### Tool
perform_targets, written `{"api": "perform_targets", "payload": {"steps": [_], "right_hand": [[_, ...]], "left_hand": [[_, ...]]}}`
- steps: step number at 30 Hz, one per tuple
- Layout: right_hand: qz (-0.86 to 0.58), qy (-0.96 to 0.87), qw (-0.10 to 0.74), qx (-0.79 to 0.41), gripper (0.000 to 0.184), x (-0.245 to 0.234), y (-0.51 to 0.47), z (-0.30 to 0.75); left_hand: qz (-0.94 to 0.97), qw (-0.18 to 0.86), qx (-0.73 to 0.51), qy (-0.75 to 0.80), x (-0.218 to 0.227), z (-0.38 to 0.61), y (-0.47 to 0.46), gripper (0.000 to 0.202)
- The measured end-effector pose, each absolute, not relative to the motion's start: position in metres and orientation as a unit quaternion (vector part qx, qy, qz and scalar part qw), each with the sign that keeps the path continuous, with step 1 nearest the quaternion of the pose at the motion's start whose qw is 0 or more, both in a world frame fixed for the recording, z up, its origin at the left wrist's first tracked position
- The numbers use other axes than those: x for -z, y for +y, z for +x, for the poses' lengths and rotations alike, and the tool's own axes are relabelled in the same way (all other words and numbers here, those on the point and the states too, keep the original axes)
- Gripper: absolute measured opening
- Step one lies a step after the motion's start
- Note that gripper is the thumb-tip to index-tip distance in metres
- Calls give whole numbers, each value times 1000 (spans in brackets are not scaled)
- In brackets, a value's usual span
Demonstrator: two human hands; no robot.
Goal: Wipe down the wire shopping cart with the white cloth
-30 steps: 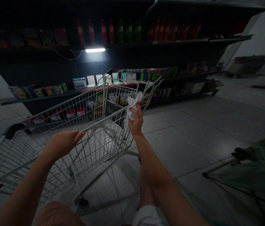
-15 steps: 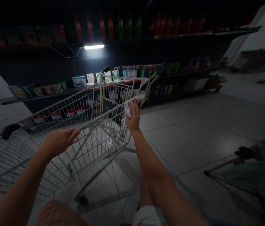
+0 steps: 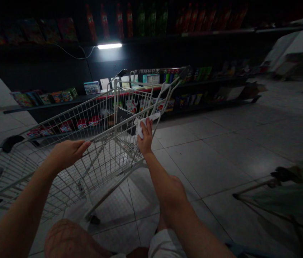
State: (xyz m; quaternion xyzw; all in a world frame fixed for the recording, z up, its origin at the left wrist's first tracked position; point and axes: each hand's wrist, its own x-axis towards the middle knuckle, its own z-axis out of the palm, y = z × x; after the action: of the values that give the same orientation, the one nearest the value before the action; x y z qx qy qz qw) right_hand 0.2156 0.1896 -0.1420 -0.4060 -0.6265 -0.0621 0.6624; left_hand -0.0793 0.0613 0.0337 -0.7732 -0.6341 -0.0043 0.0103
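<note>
A wire shopping cart (image 3: pixel 67 118) stands in front of me, and its long end points toward the shelves. My left hand (image 3: pixel 67 154) lies over the cart's top rail (image 3: pixel 113 132), with the fingers curled on it. Farther along that rail, my right hand (image 3: pixel 145 137) holds a crumpled white cloth (image 3: pixel 140 127), pressed against the metal. I see no objects lying in the basket, though its far corner is dim.
Dark store shelves (image 3: pixel 46 105) hold bottles and boxed goods behind the cart, under a lit tube lamp (image 3: pixel 109 46). Grey floor tiles (image 3: pixel 202 161) spread to the right. A metal frame draped in green cloth (image 3: pixel 277 195) stands at the lower right.
My right hand and the cloth have slid left and down along the rail. My left hand has shifted slightly left, and the view has tilted a little.
</note>
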Motion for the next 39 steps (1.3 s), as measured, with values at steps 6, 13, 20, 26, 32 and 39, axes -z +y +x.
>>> {"api": "perform_targets", "payload": {"steps": [6, 13, 20, 26, 32, 39], "right_hand": [[-428, -647, 632, -9, 55, 278, 145, 170], [-386, -645, 659, 18, 43, 198, 134, 157], [-359, -709, 607, -6, 47, 235, 125, 116], [-318, -698, 641, 25, 39, 226, 97, 126], [-335, -712, 616, 32, 47, 125, 121, 105], [-318, -784, 529, -61, 37, 292, 99, 89]], "left_hand": [[-770, 16, 1, -638, -32, -81, 66, 67], [-763, 23, -2, -646, -30, -85, 66, 66], [-761, 35, -10, -647, -31, -83, 63, 66], [-758, 41, -14, -651, -29, -85, 63, 66], [-760, 50, -10, -648, -26, -88, 65, 67], [-754, 54, -9, -655, -25, -88, 64, 65]]}}
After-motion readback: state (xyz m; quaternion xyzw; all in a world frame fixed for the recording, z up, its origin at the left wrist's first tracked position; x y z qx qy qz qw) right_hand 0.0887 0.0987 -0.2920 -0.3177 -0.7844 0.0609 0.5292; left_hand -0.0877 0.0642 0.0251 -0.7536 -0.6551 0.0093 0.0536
